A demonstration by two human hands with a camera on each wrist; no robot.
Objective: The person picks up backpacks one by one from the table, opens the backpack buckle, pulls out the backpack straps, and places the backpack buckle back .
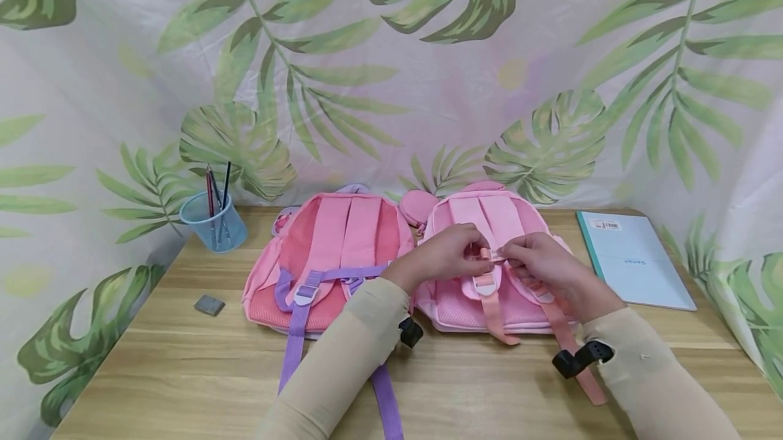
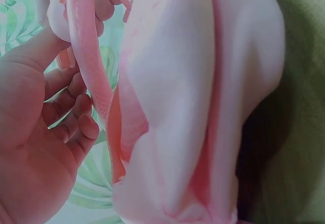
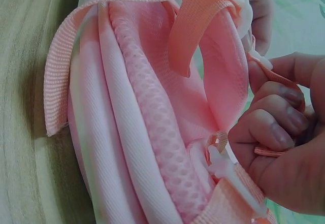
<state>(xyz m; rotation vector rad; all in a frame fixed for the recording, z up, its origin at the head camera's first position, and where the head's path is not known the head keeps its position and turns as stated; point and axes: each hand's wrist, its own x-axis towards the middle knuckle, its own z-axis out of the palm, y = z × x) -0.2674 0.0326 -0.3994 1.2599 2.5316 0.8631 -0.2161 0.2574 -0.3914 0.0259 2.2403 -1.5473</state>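
A pink backpack (image 1: 440,314) lies with its shoulder straps upward, both hands over its middle. My left hand (image 1: 449,254) pinches a small pale buckle on an orange chest strap between thumb and forefinger; its other fingers curl loosely in the left wrist view. Facing it, my right hand (image 1: 547,264) grips the orange webbing strap (image 3: 277,76) close to the buckle, fingers curled round it. Below the hands, a white strap adjuster (image 1: 485,283) sits on one shoulder strap, and a loose orange tail (image 1: 494,317) hangs from it.
Beside it on the left lies another pink backpack (image 1: 330,229) with purple straps (image 1: 296,338) trailing toward the front edge. A blue mesh pen cup (image 1: 214,226) and a grey eraser (image 1: 209,305) are at left. At right lies a light blue notebook (image 1: 636,260).
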